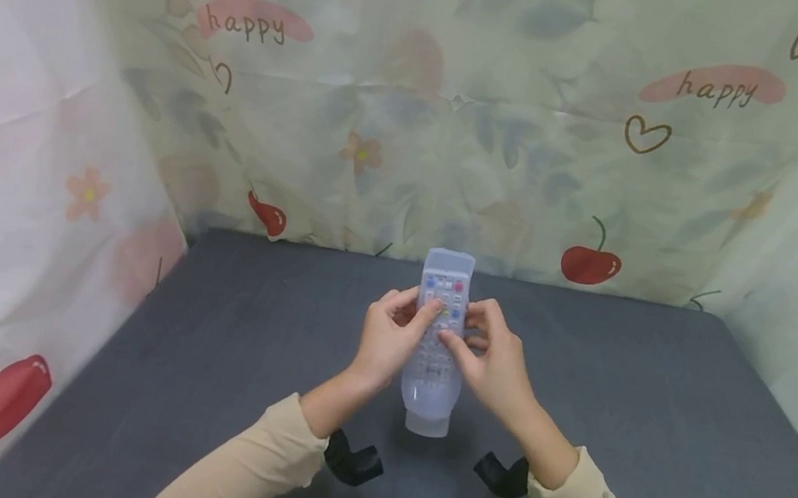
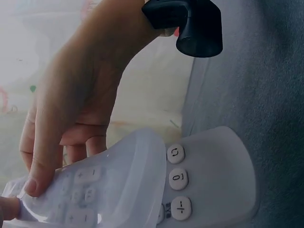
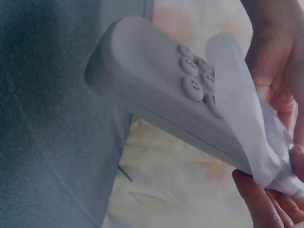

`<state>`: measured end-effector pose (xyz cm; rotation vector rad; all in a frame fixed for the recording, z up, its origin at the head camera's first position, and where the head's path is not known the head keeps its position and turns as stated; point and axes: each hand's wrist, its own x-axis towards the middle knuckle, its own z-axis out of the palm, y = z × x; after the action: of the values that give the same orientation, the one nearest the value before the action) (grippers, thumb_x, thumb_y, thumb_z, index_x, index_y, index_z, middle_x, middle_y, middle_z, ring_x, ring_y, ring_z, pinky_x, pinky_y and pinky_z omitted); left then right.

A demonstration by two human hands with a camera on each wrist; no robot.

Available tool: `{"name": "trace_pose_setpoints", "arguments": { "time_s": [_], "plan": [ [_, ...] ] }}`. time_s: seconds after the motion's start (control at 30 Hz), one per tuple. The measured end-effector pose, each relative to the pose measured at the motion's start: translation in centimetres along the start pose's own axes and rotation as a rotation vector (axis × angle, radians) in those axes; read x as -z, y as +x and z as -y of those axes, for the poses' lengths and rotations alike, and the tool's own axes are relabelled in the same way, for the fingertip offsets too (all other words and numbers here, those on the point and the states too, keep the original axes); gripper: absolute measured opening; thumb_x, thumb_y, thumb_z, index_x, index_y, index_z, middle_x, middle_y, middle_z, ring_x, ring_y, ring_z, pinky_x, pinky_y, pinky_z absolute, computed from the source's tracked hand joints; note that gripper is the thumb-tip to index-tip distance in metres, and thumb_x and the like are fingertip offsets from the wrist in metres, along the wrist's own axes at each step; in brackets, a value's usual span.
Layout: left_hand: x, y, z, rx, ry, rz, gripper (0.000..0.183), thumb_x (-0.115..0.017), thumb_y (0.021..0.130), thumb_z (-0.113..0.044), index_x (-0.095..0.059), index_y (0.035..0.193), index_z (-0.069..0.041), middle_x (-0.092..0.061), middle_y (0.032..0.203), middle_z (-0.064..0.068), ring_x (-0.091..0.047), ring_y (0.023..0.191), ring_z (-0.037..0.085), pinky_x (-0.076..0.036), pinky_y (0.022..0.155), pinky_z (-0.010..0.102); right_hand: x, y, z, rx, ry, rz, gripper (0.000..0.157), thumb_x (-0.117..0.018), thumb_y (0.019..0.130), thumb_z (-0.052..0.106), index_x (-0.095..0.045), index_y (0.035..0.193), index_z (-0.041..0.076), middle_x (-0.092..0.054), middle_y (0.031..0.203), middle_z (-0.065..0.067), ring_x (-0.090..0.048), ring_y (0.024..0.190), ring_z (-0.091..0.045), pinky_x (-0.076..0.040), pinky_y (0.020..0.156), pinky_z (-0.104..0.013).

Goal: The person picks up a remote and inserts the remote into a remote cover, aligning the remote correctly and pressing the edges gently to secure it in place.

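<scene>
A white remote control point(image 1: 426, 427) stands out of the near end of a translucent soft cover point(image 1: 429, 398). Both are held up over the table. My left hand point(image 1: 391, 336) grips the covered part from the left, thumb on the front face. From the right, my right hand point(image 1: 500, 367) holds it the same way, thumb a little lower. In the left wrist view, several round buttons show on the bare end of the remote point(image 2: 213, 175), past the cover's edge point(image 2: 147, 175). The right wrist view shows the cover point(image 3: 237, 104) flared away from the remote point(image 3: 142, 71). Fingers behind are partly hidden.
A dark grey table point(image 1: 244, 330) lies below the hands. Patterned cloth point(image 1: 441, 162) hangs behind it and at both sides. Black curved mounts point(image 1: 353, 462) sit at both wrists, beneath the sleeves' cuffs.
</scene>
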<state>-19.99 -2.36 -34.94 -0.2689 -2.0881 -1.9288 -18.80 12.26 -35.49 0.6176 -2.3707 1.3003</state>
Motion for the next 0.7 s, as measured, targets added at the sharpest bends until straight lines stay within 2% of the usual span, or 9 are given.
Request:
{"name": "trace_pose_setpoints", "arguments": {
  "time_s": [0.1,0.2,0.27,0.43,0.6,0.7],
  "plan": [
    [0.18,0.04,-0.12,-0.032,0.052,0.010,0.030,-0.063,0.089,-0.017,-0.066,0.115,-0.002,-0.056,0.086,0.015,-0.057,0.082,0.020,-0.053,0.066,0.023,0.23,0.27,-0.06,-0.008,0.031,-0.007,0.032,-0.068,0.084,0.006,-0.045,0.106,0.001,-0.063,0.094,-0.017,-0.069,0.085,-0.028,-0.058,0.070,-0.035],
    [0.38,0.10,-0.27,-0.072,0.068,-0.013,0.030,-0.061,0.090,-0.015,-0.064,0.116,0.000,-0.061,0.094,0.017,-0.064,0.088,0.027,-0.057,0.073,0.029,0.47,0.41,0.03,-0.026,0.041,-0.002,0.032,-0.068,0.084,0.006,-0.045,0.105,0.001,-0.063,0.094,-0.017,-0.068,0.086,-0.028,-0.058,0.070,-0.034],
    [0.51,0.15,-0.30,-0.101,0.062,-0.038,0.027,-0.060,0.090,-0.012,-0.065,0.114,0.002,-0.064,0.098,0.018,-0.067,0.089,0.029,-0.057,0.072,0.031,0.51,0.44,0.07,-0.043,0.041,0.003,0.031,-0.068,0.084,0.006,-0.045,0.105,0.001,-0.063,0.095,-0.017,-0.068,0.085,-0.028,-0.058,0.070,-0.034],
    [0.59,0.21,-0.20,-0.162,0.065,-0.079,0.022,-0.061,0.089,-0.008,-0.069,0.106,0.004,-0.069,0.095,0.020,-0.070,0.086,0.029,-0.057,0.069,0.029,0.54,0.37,0.22,-0.068,0.055,0.017,0.031,-0.067,0.085,0.007,-0.045,0.106,0.002,-0.064,0.097,-0.018,-0.069,0.085,-0.030,-0.058,0.070,-0.036],
    [0.63,0.21,0.01,-0.170,0.064,-0.104,0.019,-0.061,0.088,-0.008,-0.070,0.102,0.003,-0.070,0.092,0.019,-0.070,0.082,0.028,-0.057,0.068,0.028,0.51,0.33,0.35,-0.069,0.058,0.022,0.031,-0.067,0.085,0.007,-0.044,0.105,0.003,-0.064,0.097,-0.018,-0.068,0.086,-0.029,-0.058,0.070,-0.036],
    [0.69,0.35,0.17,-0.215,0.099,-0.113,0.018,-0.061,0.088,-0.008,-0.072,0.097,0.003,-0.070,0.087,0.017,-0.069,0.076,0.025,-0.057,0.066,0.025,0.44,0.30,0.41,-0.073,0.057,0.018,0.031,-0.067,0.085,0.007,-0.044,0.105,0.003,-0.064,0.096,-0.018,-0.068,0.085,-0.029,-0.058,0.070,-0.037]
  ]
}}
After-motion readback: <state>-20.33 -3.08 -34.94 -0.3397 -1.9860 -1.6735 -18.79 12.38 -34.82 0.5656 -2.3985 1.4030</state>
